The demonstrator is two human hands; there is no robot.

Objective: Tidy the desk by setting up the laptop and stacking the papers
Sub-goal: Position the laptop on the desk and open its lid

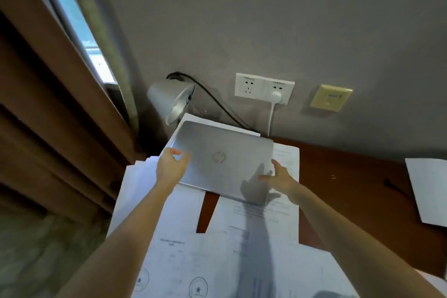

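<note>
A person's two bare hands close on a shut silver laptop [225, 159] at the centre of the frame, its lid up and the round logo showing. The left hand [173, 167] sits at the laptop's left edge, thumb and fingers curled in a pinch at the rim; whether they actually clamp the lid cannot be told from this angle. The right hand [278, 178] grips the lower right corner, fingers curled against the edge, its shadow falling across the lid and down over the sheets below.

The laptop lies on loose papers [183, 244] that spread over the lower centre of the frame, some printed and bearing round stamps, with one sheet poking out from under its far edge. Between the sheets shows the red-brown desk [338, 184], running to the right of the frame, where a separate white sheet [430, 189] lies at the edge.

Just above and left of the laptop a grey desk lamp [173, 99] tilts its shade toward the desk. On the grey wall behind, a white double socket [263, 88] holds a white plug, and a yellowish wall plate [331, 98] sits to its right. A window and curtain fill the upper left.
</note>
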